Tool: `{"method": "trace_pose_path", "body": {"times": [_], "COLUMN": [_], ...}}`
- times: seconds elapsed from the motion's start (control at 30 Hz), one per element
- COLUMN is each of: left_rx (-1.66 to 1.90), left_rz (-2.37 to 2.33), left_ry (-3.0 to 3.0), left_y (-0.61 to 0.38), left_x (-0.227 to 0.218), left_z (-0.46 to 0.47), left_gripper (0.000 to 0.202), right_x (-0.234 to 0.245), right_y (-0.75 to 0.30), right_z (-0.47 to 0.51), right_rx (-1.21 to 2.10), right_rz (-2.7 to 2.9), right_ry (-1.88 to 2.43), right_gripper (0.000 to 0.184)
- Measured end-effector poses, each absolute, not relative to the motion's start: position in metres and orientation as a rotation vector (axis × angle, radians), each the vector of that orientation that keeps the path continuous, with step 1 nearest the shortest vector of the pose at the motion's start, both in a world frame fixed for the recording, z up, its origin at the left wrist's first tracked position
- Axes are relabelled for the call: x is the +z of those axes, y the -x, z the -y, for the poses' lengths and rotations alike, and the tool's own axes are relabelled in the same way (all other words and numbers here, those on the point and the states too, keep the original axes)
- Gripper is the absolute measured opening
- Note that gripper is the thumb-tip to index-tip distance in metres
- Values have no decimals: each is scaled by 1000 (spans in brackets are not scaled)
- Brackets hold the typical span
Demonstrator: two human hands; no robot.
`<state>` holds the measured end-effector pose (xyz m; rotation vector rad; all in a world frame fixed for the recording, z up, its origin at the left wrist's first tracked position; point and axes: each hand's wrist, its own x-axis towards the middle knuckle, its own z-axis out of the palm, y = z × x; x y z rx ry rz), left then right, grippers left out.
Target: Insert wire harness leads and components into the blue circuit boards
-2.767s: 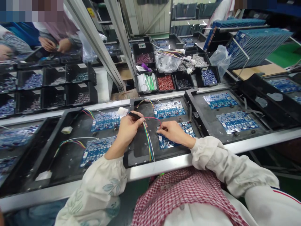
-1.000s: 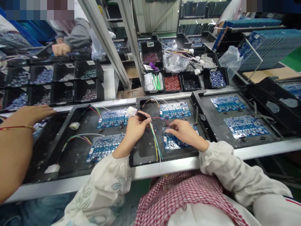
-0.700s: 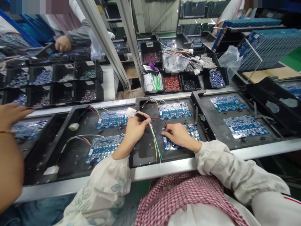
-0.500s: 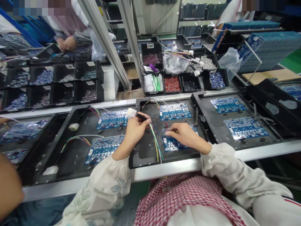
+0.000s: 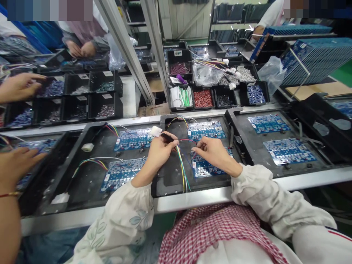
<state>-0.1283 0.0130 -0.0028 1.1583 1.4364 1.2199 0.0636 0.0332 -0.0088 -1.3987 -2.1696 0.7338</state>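
The left hand [image 5: 162, 151] pinches the black-sleeved wire harness [image 5: 166, 136] over the black tray [image 5: 167, 180], with the white connector [image 5: 156, 131] sticking out at the far left and the yellow, green and white wires [image 5: 182, 169] trailing toward the near rim. The right hand [image 5: 213, 152] bends over the nearer blue circuit board [image 5: 202, 171] in that tray, beside the red wire [image 5: 187, 139]; whether its fingers grip the wire I cannot tell.

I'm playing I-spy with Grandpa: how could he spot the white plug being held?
Find the checked apron. Past the silver rail in front of it, the wearer's left hand grips coloured wires; the white plug sticks out above. Similar white pieces lie in the tray to the left; only this one is held.
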Motion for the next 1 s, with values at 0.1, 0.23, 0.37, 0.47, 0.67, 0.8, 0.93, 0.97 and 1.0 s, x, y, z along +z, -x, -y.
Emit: {"method": "trace_pose_path", "body": {"times": [0.1,0.23,0.37,0.47,0.67,0.8,0.93,0.97,1.0], "left_rx": [1216,1211,1209,1201,1170,1165,1151,1150,1149], "left_rz": [-1422,-1434,-1459,-1450,-1477,-1488,-1505,-1509,-1512], "left_ry": [-1150,-1167,-1143,-1184,-1207,-1214,-1205,-1203,-1203], "left_y": [128,128,128,128,128,128,127,127,127], "left_x": [-2,-1,-1,-1,-1,0,0,0,0], "left_z": [-13,-13,-13,-13,-14,-14,-14,-14,-14], "left_gripper": [10,8,9,8,8,8,7,7,7], "right_x": [-8,-11,-19,-28,-41,-43,-44,-45,-45], "right_y": [-64,-62,-60,-60,-57,-55,-55,-55,-56], "right_z": [-32,-23,-12,-12,-22,-21,-19,-19,-19], "right_rx": [734,687,624,729,613,513,472,466,462], "right_rz": [2075,2044,2155,2194,2260,2230,2227,2233,2236], "right_ry": [1380,1265,1120,1109,1070,1046,1041,1041,1042], "right_gripper": [14,10,11,9,1,4,5,5,4]}}
